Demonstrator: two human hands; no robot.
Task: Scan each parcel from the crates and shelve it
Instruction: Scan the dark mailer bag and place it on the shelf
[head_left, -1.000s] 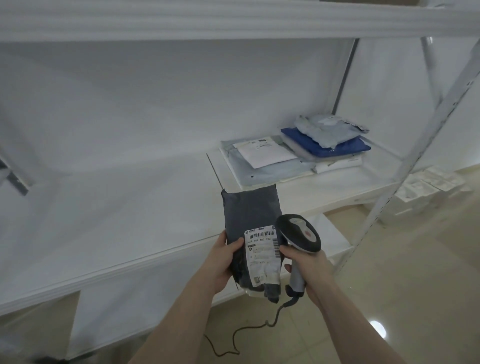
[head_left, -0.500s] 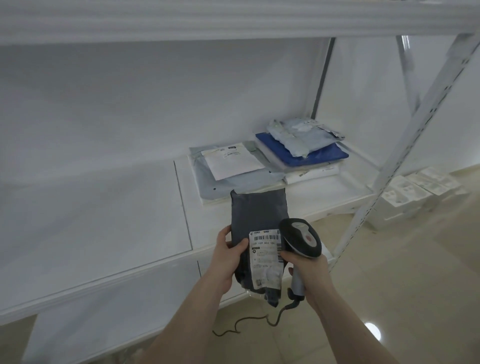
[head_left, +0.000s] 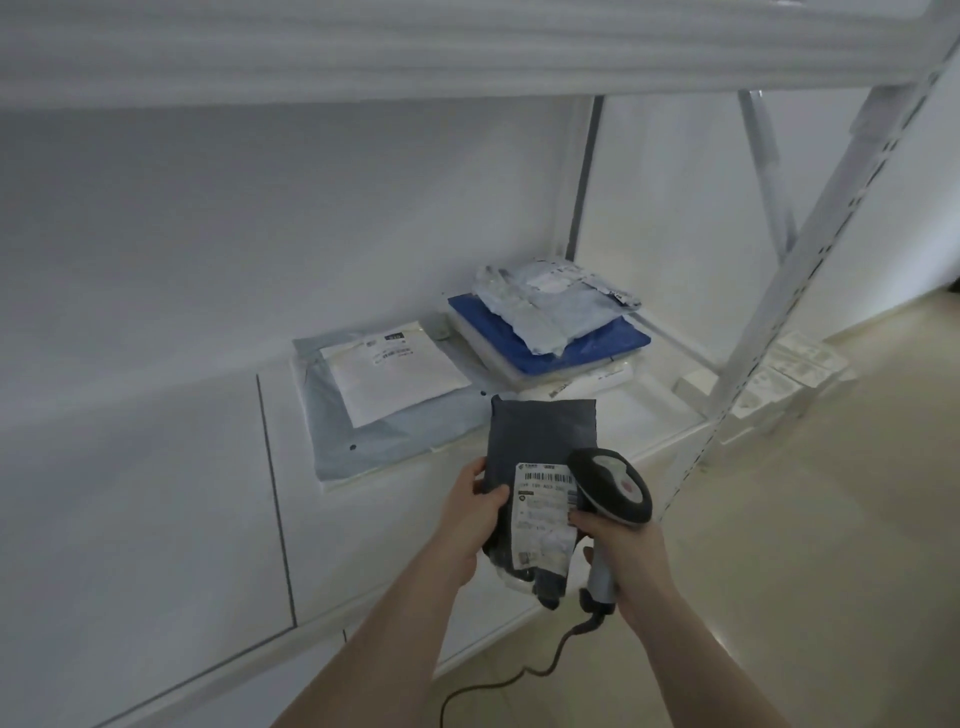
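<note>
A: Head view, lower centre of the frame: the left hand (head_left: 470, 512) grips a dark parcel (head_left: 540, 452) by its left edge, thumb across the front, and holds it upright in the air just in front of the shelf (head_left: 208, 519). The white label (head_left: 544, 514) faces the camera.

B: And the other hand?

A: The right hand (head_left: 621, 551) is wrapped round the handle of the scanner (head_left: 610, 486), whose head sits just beside the label's barcode, at its right edge. A cable (head_left: 509, 686) trails down from the handle to the bottom of the frame.

B: So how far along would you put it?

A: Partway, I judge. On the shelf, mid-frame, lies a flat pale parcel with a white envelope (head_left: 395, 371) on top; right of it a stack with a blue parcel (head_left: 576, 345) and a crumpled clear bag (head_left: 545, 301) above it. Those look shelved already. The dark one seems to be at the scanning step, with placing still to come.

B: Whether the scan has registered?

A: Cannot tell; no beam or light shows. The crates are out of frame, so how many parcels remain is unknown. Small white boxes (head_left: 789, 374) sit on the floor at the right, past the upright.
</note>
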